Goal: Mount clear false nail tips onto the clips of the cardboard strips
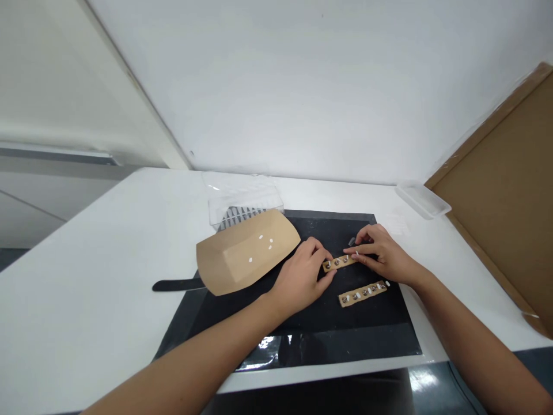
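My left hand [302, 278] grips the left end of a narrow tan strip [341, 262] between thumb and fingers. Round metal pieces sit in a row along this strip, with small white bits beside some of them. At the strip's right end, my right hand [382, 252] is closed in a pinch, and a small white piece [357, 253] shows at its fingertips. A second, similar strip [363, 294] lies nearer to me, carrying several metal pieces and white bits. One more white bit [387, 283] rests by its right end.
A brown paper tray [228, 279] with several white bits stands left of my hands, above a black-handled tool [178, 285]. Behind it is a clear plastic box [242, 199]. A black mat [302, 340] covers the white table. A translucent container [422, 200] and cardboard [501, 190] are at right.
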### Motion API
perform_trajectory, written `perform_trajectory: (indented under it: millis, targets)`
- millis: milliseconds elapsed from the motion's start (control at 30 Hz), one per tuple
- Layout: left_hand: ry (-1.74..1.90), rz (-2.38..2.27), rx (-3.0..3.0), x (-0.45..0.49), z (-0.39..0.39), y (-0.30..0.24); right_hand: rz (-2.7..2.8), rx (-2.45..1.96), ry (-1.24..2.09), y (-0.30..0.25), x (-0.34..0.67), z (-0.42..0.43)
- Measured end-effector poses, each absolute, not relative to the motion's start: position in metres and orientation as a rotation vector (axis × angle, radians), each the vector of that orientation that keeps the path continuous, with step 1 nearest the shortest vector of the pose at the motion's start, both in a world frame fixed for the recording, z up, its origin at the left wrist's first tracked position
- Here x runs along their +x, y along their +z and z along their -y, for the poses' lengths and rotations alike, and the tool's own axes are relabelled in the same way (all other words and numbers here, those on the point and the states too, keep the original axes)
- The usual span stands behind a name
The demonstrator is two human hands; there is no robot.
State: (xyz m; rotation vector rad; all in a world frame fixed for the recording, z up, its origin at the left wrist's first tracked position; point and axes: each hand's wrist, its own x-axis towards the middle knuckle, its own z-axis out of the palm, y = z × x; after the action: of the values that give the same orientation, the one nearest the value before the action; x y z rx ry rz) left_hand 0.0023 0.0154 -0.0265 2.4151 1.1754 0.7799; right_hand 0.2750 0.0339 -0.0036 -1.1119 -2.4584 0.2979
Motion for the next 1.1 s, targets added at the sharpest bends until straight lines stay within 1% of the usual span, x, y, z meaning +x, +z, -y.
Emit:
perform_trajectory:
  millis: [200,433,733,967,1100]
  targets:
    - [0.754,-1.179,2.407,0.0019,-0.0156,-0.0268,2.308,-1.048,0.416,-0.0036,0.2750,-0.0342]
    - [0.758,-1.175,2.430,0.0015,-0.0154,-0.0279,2.212,-1.109,0.585,-0.0092,0.2736,-0.0349]
    - [0.757,-1.189,2.438,0.0014,-0.0146,-0.0288,2.286,-1.136,0.527,-0.0099,0.2735,-0.0357]
    - [0.733,-1.192,2.410,0.0018,-0.0149,-0.0271,2.280,-1.187,0.592,-0.0081,0.2764,-0.0366]
    - [0.722,-1.198,2.398,0.0016,-0.0145,-0.0265,2.290,-1.207,0.683,-0.0051,0.2794,-0.0367]
